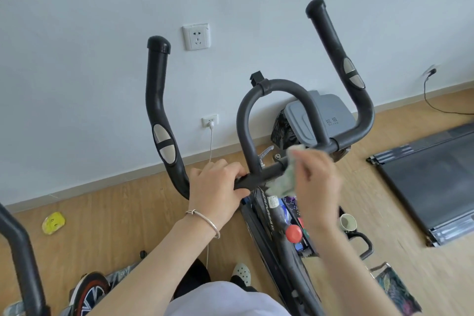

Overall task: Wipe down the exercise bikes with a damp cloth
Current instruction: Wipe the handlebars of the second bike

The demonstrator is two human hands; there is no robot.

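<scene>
Nearest to us a white perforated shoe (242,273) stands on the light wooden floor (115,213), just left of the black exercise bike (295,264), whose frame carries a round red knob (293,233). On the left wrist we see a thin silver bracelet (207,220). Our left grip (215,182), a bare hand, is curled tight round the crossbar of the black padded handlebar (259,177), thumb underneath and fingers over the top. Just to its right, our right grip (316,182) is blurred, yet we can see its fingers closed on a crumpled pale green cloth (284,182), which lies against the same crossbar near the foot of the centre loop (246,115). A white cup (348,222) sits low on the bike's right side, close to the right wrist. At the far left edge we see a second bike's black bar (20,251), with a small yellow object (53,223) on the floor beyond it. Farther off, the two handlebar horns rise left (156,100) and right (336,54), each with a silver sensor plate. Behind the loop a grey lidded bin (325,115) stands against the wall, and a dark treadmill deck (436,177) lies on the floor at the right. On the pale wall we see a white socket (196,36) and, lower, another socket with a white charger (210,120) plugged in.
</scene>
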